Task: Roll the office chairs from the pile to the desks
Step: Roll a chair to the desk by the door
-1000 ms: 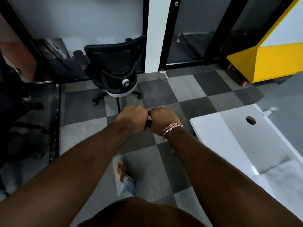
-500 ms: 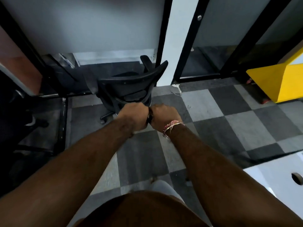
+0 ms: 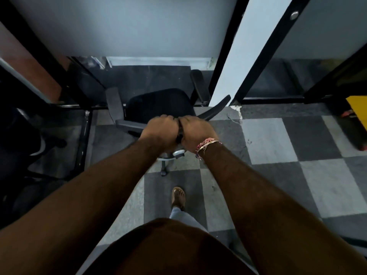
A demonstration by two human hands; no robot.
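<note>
**Both hands gripping the chair back at the counter**

The left hand [image 3: 158, 130] and the right hand [image 3: 195, 132] are sitting side by side, knuckles nearly touching, each curling its fingers over the top edge of the black office chair [image 3: 158, 106]. The chair is standing on the checkered carpet floor [image 3: 268, 139] with its seat facing away from the person, tucked partly beneath the pale counter [image 3: 123, 26] ahead. Its two armrests are reaching forward on either side of the seat, and a piece of its wheeled base is showing below the hands. A thread bracelet [image 3: 206, 144] is circling the right wrist. One sandalled foot [image 3: 178, 197] is stepping on the carpet behind the chair. A white pillar [image 3: 234, 50] is rising just right of the chair, and a yellow panel [image 3: 357, 108] is showing at the far right edge.
</note>
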